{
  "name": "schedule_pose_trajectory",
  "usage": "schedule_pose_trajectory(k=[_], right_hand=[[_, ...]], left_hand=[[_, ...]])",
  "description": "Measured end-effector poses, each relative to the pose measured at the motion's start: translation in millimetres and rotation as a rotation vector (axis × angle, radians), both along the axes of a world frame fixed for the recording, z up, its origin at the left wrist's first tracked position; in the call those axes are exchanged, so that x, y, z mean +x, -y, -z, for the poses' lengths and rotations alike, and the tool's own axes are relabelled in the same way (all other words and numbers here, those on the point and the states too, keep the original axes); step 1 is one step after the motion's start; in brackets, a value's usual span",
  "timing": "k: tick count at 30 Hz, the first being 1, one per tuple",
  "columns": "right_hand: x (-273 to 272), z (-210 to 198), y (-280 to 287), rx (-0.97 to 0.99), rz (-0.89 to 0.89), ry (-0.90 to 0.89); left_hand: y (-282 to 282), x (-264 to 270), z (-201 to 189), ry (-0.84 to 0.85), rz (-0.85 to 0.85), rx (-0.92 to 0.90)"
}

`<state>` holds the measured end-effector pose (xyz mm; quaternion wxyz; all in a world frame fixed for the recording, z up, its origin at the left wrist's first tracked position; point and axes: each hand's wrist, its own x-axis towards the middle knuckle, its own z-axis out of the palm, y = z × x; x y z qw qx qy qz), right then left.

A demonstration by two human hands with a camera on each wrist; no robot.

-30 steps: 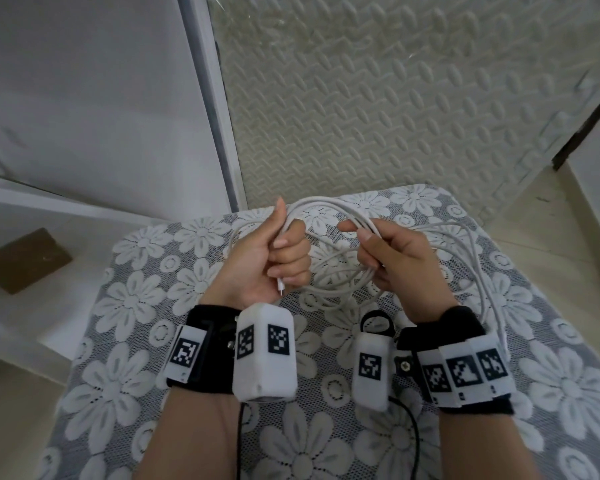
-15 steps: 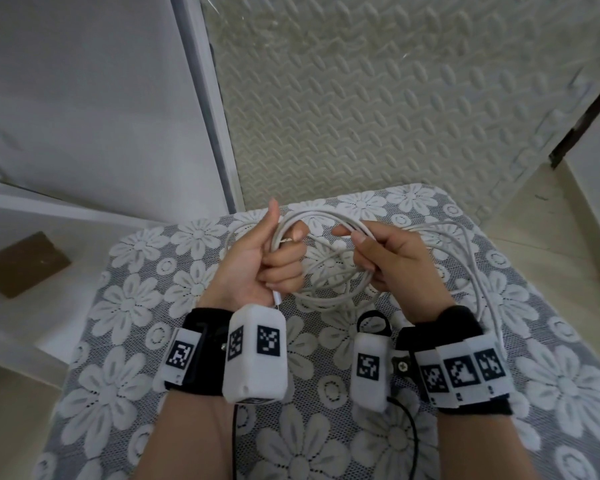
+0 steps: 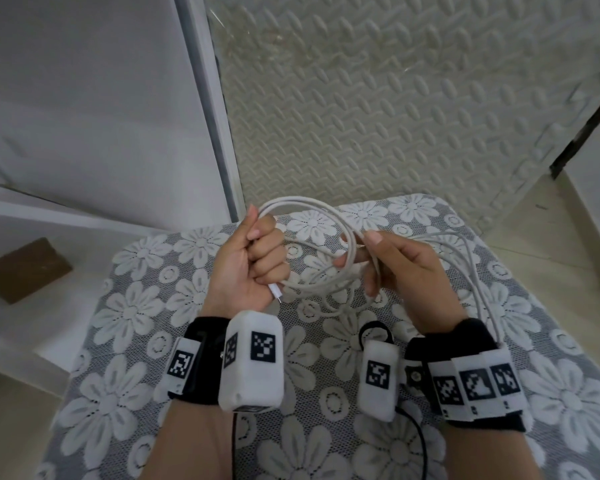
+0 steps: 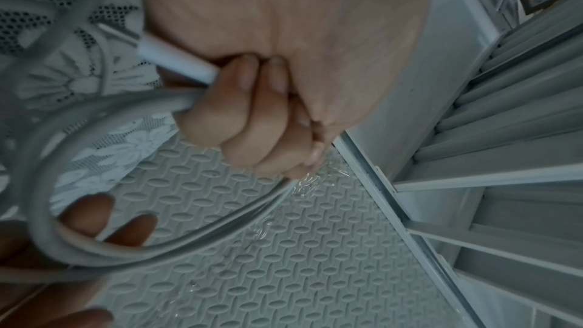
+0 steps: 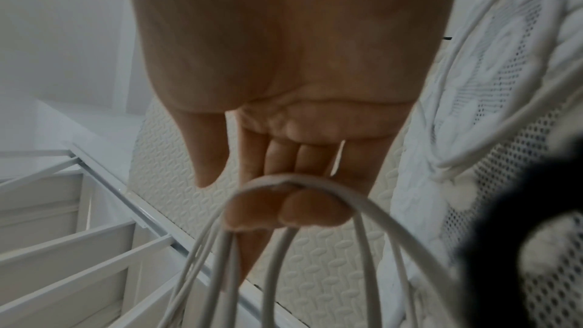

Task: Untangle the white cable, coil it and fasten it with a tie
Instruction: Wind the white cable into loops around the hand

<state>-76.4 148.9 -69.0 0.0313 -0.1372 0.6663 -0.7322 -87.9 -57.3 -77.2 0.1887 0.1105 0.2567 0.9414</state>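
Now, at the far left, we see a brown block [image 3: 25, 270] lying on a white ledge, well apart from our work. Next comes our left hand [image 3: 248, 263], its fingers [image 4: 242, 106] curled into a fist round several turns of the white cable [image 3: 312, 206]; the thumb stands up along the top of the loops. The cable's plug [image 3: 276, 292] pokes out below the fist, its long axis tilted down and toward our own body, with the metal tip lowermost. From the fist the smooth, round, matte white strands arc up and to the right in a loose coil whose plane faces us, held up above the desk [image 3: 136, 393] with its lace flower cloth. Across the coil, our right hand [image 3: 400, 268] takes the other side: the fingers [image 5: 303, 211] are partly curled, strands draped over them, and the thumb lies over the strands from above. Further right, looser loops of the cable trail down past the right wrist onto the cloth, not yet gathered into the coil. Behind the desk stands an embossed foam panel [image 3: 395, 98].
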Motion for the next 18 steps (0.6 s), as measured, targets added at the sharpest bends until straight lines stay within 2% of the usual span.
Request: schedule_pose_trajectory(k=[6, 13, 18], right_hand=[[-1.4, 2.6, 6.0, 0.084, 0.035, -0.071], [-3.6, 4.0, 3.8, 0.063, 0.077, -0.014], [-1.9, 3.4, 2.8, 0.114, 0.016, -0.018]], left_hand=[[-11.5, 3.7, -3.9, -0.006, 0.009, -0.036], [-9.4, 4.7, -3.8, 0.043, 0.247, 0.085], [-6.9, 2.5, -3.3, 0.015, 0.353, -0.049]])
